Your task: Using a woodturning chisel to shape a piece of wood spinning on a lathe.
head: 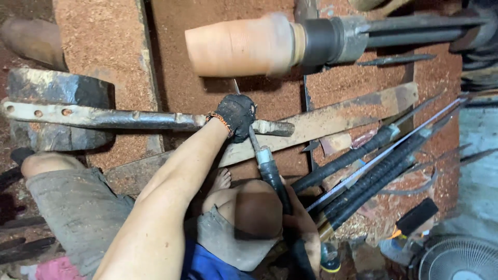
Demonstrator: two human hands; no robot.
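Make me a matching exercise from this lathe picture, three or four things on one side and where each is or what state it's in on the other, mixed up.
1. wooden workpiece
2. left hand
3. right hand
4. fan

A. bottom right corner
B. gloved, on the metal bar
C. mounted on the lathe, top centre
D. grips the chisel handle, low by the knee

Pairs: 1-C, 2-B, 3-D, 4-A

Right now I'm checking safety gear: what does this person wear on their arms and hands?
The left hand wears a black knitted glove with an orange-flecked cuff; its forearm is bare, with no sleeve. The right hand appears ungloved, though it is mostly hidden.
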